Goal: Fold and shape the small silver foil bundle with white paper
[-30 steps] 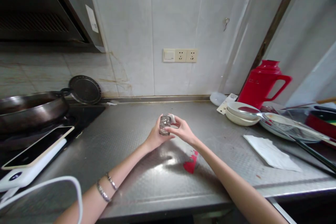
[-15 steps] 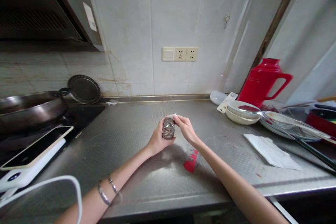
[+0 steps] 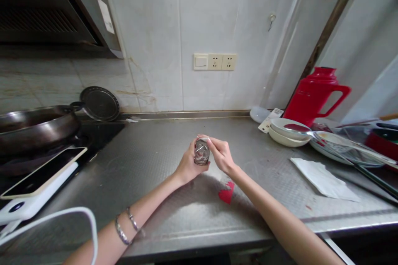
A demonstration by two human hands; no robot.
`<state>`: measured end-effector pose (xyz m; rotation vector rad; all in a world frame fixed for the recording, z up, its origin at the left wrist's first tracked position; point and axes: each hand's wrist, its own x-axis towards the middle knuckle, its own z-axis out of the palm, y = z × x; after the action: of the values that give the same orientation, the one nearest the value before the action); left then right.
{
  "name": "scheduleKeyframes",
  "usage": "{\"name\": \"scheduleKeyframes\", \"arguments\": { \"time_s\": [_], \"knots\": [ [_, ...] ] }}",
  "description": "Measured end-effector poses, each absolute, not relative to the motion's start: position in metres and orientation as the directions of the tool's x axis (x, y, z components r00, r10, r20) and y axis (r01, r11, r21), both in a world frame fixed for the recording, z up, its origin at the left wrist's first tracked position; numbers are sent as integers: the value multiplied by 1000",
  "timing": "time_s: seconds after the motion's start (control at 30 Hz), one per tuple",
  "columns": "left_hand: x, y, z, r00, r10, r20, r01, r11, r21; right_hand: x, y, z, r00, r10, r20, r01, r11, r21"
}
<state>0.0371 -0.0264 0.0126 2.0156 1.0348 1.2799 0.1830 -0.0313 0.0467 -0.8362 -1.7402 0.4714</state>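
Note:
Above the middle of the steel counter, my left hand (image 3: pixel 189 162) is wrapped round a small clear glass (image 3: pixel 202 153), seen as a rounded, shiny, greyish shape tilted towards me. My right hand (image 3: pixel 221 154) is at the upper right of the glass. Its thumb and fingers pinch a small white piece (image 3: pixel 204 138), which looks like tissue, against the glass's upper edge. Most of the white piece is hidden by the fingers. On the counter below my hands lies a torn red scrap (image 3: pixel 226 193).
To the right are a folded white tissue (image 3: pixel 323 180), stacked bowls (image 3: pixel 287 136), a plate (image 3: pixel 336 155) with utensils and a red thermos jug (image 3: pixel 314 97). On the left are a pan (image 3: pixel 37 123) on the stove, a round lid (image 3: pixel 100 103), and a phone (image 3: pixel 45 172) on a white device.
My right fingers have shifted slightly along the glass's upper edge, and less of the white piece shows. The glass has turned slightly towards me, and the view has moved slightly.

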Motion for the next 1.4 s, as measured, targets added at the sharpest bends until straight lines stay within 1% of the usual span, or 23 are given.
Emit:
{"name": "scheduleKeyframes", "arguments": {
  "time_s": [0.1, 0.3, 0.43, 0.53, 0.6, 0.63, 0.67, 0.73, 0.8, 0.83, 0.87, 0.93, 1.0, 1.07, 1.27, 1.33, 1.4],
  "knots": [
    [38, -28, 15, 257, 836, 486, 316, -547, 775, 185, -33, 47, -207, 672, 711, 355, 729, -585],
    [38, -34, 22, 265, 854, 448, 286, -514, 809, 186, -34, 47, -375, 510, 774, 418, 838, -350],
    [39, -34, 22, 255, 860, 442, 291, -504, 813, 187, -35, 49, -447, 453, 772, 422, 867, -264],
    [40, -31, 18, 249, 858, 449, 276, -507, 816, 188, -39, 53, -483, 425, 766, 361, 893, -268],
    [40, -28, 15, 248, 861, 445, 259, -501, 826, 188, -42, 58, -484, 447, 752, 310, 891, -330],
    [40, -27, 14, 246, 863, 441, 258, -497, 828, 189, -44, 60, -457, 486, 745, 298, 873, -386],
    [40, -26, 14, 241, 866, 438, 266, -492, 829, 189, -44, 62, -400, 540, 741, 297, 841, -452],
    [39, -26, 14, 229, 874, 428, 300, -482, 823, 188, -42, 64, -200, 649, 734, 318, 751, -578],
    [39, -26, 15, 212, 883, 419, 335, -469, 817, 187, -38, 63, -4, 679, 734, 356, 687, -634],
    [39, -27, 15, 204, 886, 416, 350, -462, 814, 186, -35, 61, 37, 664, 746, 383, 680, -624],
    [39, -27, 15, 198, 889, 412, 364, -457, 812, 185, -32, 58, 22, 641, 767, 411, 694, -591],
    [40, -28, 16, 197, 892, 406, 382, -451, 807, 184, -28, 53, -139, 585, 799, 442, 759, -479],
    [40, -28, 16, 205, 889, 408, 385, -457, 802, 183, -27, 49, -315, 526, 790, 435, 820, -373],
    [40, -28, 18, 210, 883, 420, 377, -469, 799, 182, -28, 47, -394, 487, 780, 431, 847, -311],
    [39, -28, 21, 198, 866, 459, 346, -500, 794, 179, -35, 48, -391, 431, 813, 428, 867, -254],
    [38, -28, 20, 184, 877, 445, 345, -481, 806, 177, -38, 50, -382, 417, 825, 393, 881, -264],
    [38, -27, 20, 168, 899, 405, 354, -439, 826, 176, -42, 53, -370, 436, 821, 339, 886, -317]
  ]
}}
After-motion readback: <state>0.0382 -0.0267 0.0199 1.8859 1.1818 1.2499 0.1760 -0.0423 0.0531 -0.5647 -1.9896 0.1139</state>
